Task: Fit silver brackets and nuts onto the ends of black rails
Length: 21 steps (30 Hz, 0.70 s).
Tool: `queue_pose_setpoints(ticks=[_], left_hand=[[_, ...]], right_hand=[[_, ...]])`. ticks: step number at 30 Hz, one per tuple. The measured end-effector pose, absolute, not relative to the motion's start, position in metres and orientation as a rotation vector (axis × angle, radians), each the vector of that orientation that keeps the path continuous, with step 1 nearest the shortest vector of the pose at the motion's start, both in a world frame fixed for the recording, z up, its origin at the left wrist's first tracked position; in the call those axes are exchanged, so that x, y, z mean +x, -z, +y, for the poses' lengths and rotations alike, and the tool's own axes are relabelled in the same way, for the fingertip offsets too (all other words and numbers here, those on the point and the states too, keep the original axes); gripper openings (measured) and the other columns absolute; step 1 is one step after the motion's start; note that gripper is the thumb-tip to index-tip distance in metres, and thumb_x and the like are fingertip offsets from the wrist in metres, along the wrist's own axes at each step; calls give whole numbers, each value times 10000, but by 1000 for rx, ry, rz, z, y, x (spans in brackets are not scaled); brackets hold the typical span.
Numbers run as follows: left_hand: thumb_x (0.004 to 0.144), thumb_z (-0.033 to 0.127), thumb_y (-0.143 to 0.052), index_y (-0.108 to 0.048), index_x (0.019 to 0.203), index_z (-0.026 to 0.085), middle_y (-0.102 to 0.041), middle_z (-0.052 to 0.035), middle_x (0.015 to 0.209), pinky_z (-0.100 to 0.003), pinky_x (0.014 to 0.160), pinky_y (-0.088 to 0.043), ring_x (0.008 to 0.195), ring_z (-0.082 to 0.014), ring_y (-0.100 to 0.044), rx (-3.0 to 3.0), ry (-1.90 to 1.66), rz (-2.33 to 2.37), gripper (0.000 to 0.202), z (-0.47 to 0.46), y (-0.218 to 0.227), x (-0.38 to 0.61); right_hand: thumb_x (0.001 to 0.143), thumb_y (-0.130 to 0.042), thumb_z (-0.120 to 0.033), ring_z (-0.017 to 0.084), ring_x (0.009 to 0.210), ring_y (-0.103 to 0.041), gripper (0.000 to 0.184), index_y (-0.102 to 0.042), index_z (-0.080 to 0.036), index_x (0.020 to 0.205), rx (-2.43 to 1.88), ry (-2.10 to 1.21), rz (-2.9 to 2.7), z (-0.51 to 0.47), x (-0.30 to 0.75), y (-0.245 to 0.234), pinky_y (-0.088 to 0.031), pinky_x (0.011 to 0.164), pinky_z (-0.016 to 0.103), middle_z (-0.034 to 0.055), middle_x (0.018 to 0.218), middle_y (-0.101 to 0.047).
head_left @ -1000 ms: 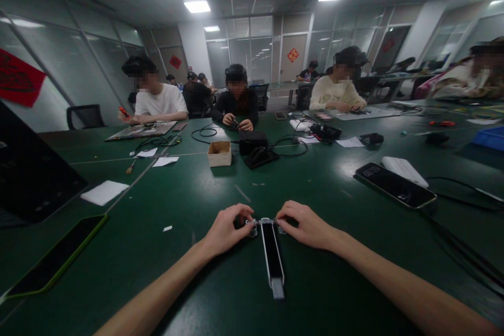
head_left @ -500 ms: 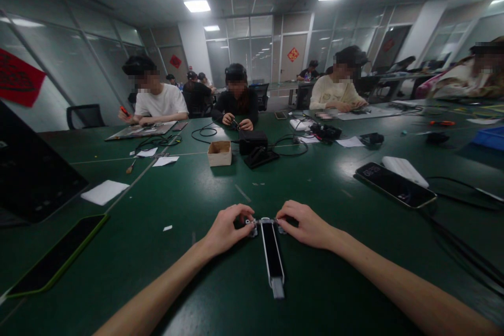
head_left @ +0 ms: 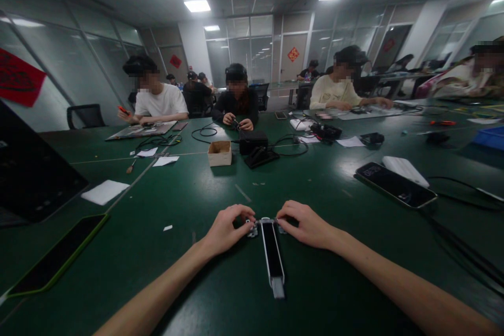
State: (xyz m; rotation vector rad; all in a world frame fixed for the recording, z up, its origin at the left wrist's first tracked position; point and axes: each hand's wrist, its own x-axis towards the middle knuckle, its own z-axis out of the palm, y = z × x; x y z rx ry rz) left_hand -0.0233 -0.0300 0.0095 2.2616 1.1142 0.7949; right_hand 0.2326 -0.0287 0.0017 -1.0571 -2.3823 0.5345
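A narrow black bar with a silver frame (head_left: 272,252) lies lengthwise on the green desk (head_left: 326,278), pointing toward the near edge, in the middle of the person's reach. A crosspiece runs across its far end, with a small metal bracket (head_left: 251,229) on the left side and a matching bracket (head_left: 280,228) on the right. The left hand (head_left: 224,230) curls over the first bracket and the right hand (head_left: 305,226) over the second, each pinching from its own side, with the two hands almost meeting at the bar's head.

Farther up the desk, a cardboard box (head_left: 219,153) stands open beside a black case (head_left: 252,142) trailing black cables (head_left: 291,149). On the left lie a phone in a green case (head_left: 59,254), a white sheet (head_left: 104,192) and a large dark slab (head_left: 35,168) at the desk's edge. On the right, a dark phone (head_left: 396,185) rests against a white card (head_left: 405,170), and a blue tray (head_left: 490,138) sits farther off. Across the desk, co-workers in a white T-shirt (head_left: 157,100), black top (head_left: 236,105) and cream sweatshirt (head_left: 334,92) work with their hands at the desk.
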Motion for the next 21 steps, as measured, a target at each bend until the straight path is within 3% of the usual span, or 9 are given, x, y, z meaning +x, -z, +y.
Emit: queue_pose_setpoints(ticks=[21], left_hand=[[803, 241, -622, -583, 1007, 191, -679, -12, 885, -292, 731, -492, 805, -173, -633, 2294, -768, 1171, 214, -29, -7, -23]], right_hand=[[916, -502, -274, 157, 793, -558, 172, -640, -172, 921, -1056, -528, -2378, -28, 233, -1, -479, 690, 292, 51, 889, -603]])
